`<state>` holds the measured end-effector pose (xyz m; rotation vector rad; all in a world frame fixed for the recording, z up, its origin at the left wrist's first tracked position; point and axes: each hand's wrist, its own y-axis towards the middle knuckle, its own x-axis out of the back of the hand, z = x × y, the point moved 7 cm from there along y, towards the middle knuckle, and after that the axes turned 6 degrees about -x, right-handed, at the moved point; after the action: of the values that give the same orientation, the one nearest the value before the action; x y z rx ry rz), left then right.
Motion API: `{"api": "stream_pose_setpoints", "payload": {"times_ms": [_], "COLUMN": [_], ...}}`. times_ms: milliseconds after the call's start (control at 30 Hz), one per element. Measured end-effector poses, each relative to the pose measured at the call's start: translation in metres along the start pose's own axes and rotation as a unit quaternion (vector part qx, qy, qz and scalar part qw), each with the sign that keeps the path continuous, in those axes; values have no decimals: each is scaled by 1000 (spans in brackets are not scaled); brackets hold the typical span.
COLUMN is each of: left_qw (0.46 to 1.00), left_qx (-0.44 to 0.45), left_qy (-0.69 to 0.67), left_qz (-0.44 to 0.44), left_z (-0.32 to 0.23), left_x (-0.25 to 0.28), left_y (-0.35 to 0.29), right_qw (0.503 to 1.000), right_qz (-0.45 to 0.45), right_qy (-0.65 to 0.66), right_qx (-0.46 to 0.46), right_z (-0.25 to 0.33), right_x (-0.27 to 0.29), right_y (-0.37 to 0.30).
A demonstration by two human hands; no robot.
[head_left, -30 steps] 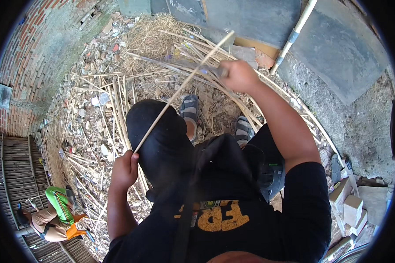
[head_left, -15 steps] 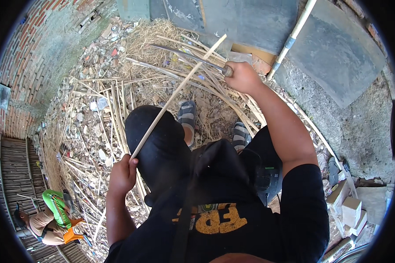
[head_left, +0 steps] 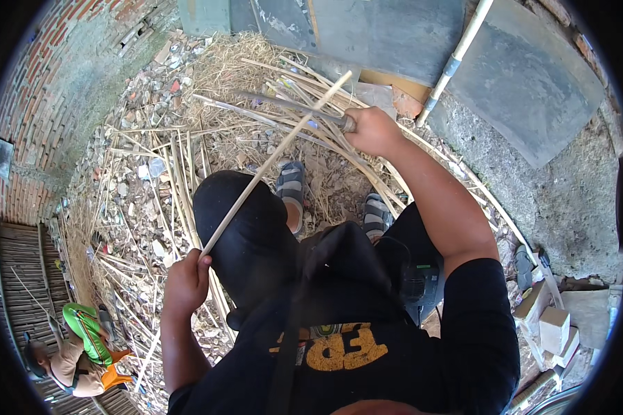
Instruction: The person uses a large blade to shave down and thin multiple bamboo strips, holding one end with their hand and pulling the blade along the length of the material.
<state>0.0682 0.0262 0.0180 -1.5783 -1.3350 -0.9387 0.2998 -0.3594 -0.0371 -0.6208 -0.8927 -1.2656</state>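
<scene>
My left hand (head_left: 187,282) is closed round the near end of a long pale bamboo strip (head_left: 262,169). The strip slants away to the upper right, passing over my left knee. In my right hand (head_left: 372,131) I grip the handle of a long-bladed machete (head_left: 284,104), slightly blurred. Its blade points left and crosses the strip near the far end; whether it cuts into the strip I cannot tell.
More bamboo strips (head_left: 180,176) lie about on rubble and dry shavings (head_left: 239,59). Grey panels (head_left: 533,83) and a pale pole (head_left: 457,59) lean at the back right. Wooden blocks (head_left: 554,330) stand at the right. Another person (head_left: 76,356) sits at the lower left.
My right hand and the machete have come down along the strip, a little nearer to me. The strip's far end has dipped slightly. My left hand keeps its hold.
</scene>
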Motion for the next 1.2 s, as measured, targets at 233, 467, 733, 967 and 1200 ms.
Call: {"api": "stream_pose_setpoints", "payload": {"times_ms": [233, 467, 733, 967, 1200], "left_qw": [999, 999, 998, 996, 998], "left_qx": [-49, -39, -51, -79, -48], "left_qy": [16, -25, -30, 36, 28], "left_qz": [0, -12, -20, -36, -30], "left_z": [0, 12, 7, 2, 3], "left_x": [-1, -10, -7, -6, 1], "left_y": [16, 3, 6, 15, -1], "right_qw": [992, 1000, 998, 995, 999], "right_qz": [-52, -6, -56, -28, 14], "right_qy": [23, -29, 0, 16, -34], "right_qx": [-112, 8, -19, -90, -3], "right_z": [-49, 27, -12, -40, 5], "right_x": [13, 18, 12, 6, 10], "right_y": [12, -14, 3, 12, -1]}}
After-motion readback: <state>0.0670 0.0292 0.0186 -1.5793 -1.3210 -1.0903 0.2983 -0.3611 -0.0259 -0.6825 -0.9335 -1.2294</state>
